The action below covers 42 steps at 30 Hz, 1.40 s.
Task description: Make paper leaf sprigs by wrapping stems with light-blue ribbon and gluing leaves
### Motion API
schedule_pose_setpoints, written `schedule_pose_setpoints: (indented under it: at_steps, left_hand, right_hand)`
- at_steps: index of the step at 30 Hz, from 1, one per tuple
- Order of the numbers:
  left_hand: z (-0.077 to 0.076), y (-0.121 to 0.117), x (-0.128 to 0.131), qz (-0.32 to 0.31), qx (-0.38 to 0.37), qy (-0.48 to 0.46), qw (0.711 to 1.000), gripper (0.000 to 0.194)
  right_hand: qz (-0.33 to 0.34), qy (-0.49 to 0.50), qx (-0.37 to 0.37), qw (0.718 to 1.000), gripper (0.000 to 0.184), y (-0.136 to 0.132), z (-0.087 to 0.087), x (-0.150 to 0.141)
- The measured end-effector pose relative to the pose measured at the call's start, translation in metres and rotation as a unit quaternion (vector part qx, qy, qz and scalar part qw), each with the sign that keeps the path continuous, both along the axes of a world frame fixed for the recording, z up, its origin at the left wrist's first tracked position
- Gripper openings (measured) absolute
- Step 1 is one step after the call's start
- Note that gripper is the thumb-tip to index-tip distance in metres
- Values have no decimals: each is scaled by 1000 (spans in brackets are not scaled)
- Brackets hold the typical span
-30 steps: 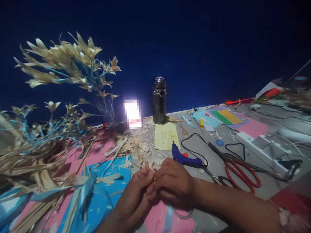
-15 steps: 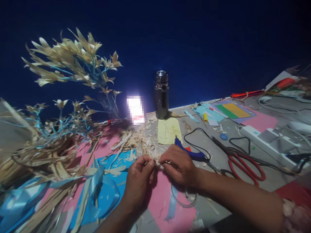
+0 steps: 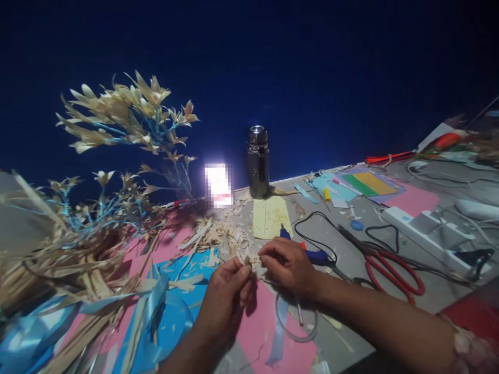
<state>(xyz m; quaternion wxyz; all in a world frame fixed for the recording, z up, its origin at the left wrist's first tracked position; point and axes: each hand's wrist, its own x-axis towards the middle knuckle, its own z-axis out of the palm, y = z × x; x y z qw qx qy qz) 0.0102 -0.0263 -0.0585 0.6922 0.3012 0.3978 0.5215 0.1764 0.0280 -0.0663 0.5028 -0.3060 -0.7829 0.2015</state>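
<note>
My left hand (image 3: pixel 230 285) has thumb and fingers pinched on a small pale strip of dried husk (image 3: pixel 244 258), mostly covered by the fingertips. Just to its right, my right hand (image 3: pixel 288 265) is held with thumb and forefinger slightly apart, and nothing shows between them. Beneath the right hand are a blue glue gun (image 3: pixel 317 257) and a loop of grey wire (image 3: pixel 298 338). A heap of husk scraps (image 3: pixel 224 234) lies beyond the left hand. Pink paper (image 3: pixel 268 327) spreads under both hands.
A dark flask (image 3: pixel 258 174) stands behind a yellow pad (image 3: pixel 271 218). To the right are red-handled scissors (image 3: pixel 393 275) and a white power strip (image 3: pixel 413 226). Blue ribbon (image 3: pixel 175 317) and long husks lie left, below dried-flower branches (image 3: pixel 117 119). A bright blurred light (image 3: pixel 218 184) stands behind.
My right hand's fingertips have drawn away from the left hand's, leaving a small gap. The left hand keeps its pinch. The whole view has tilted slightly upward.
</note>
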Motion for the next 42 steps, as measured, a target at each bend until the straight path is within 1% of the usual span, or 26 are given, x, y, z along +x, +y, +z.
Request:
schedule_pose_setpoints:
  at_steps: [2,5,7,9,12,15,17,19,22,25,27,30,31,34,36,40,42]
  left_hand:
    - [-2,-1,-1,25,9,32,999,36]
    - [-6,-2,-3,78,18,84,993,37]
    - [-8,-2,-5,104,25,112,988,37]
    - [-10,-1,-5,116,33,131,984,37]
    - [-11,0,-4,127,38,149,980,35]
    - [-11,1,-2,135,35,154,978,32]
    - [-9,1,-2,131,35,166,977,28]
    - [-7,1,-3,122,55,204,970,25]
    - [-2,0,-3,105,119,278,947,22]
    - [-1,-1,-4,86,174,322,927,17]
    - [-2,-2,-4,72,197,338,918,15]
    - [-4,-2,-5,56,208,342,915,17]
    - [-4,-2,-5,53,206,340,916,18]
    - [-7,-2,-6,49,198,340,918,20]
    - [-8,-2,-7,54,191,338,920,20]
    - [-9,0,-8,58,190,339,920,18]
    - [-9,0,-8,60,188,342,919,15]
  right_hand:
    - [-7,-4,-16,1000,10,2,0,2]
    - [-8,3,-68,998,11,6,1,5]
    - [-9,15,-108,994,16,8,2,7]
    - [-7,28,-138,990,24,9,4,8]
    - [29,39,-154,987,33,9,7,10]
    - [67,31,-169,983,38,7,9,10]
    - [81,24,-201,976,39,5,9,9]
    - [93,37,-247,964,35,4,10,9]
    - [116,81,-332,932,34,4,10,7]
    - [140,96,-390,905,36,4,12,6]
    - [150,92,-425,888,36,4,14,6]
    - [154,93,-482,857,38,3,16,6]
    - [153,94,-489,853,40,3,16,7]
    - [160,96,-466,865,45,4,16,8]
    - [173,106,-460,865,48,4,16,9]
    - [177,123,-512,831,38,2,15,8]
    - [163,122,-529,824,32,1,16,6]
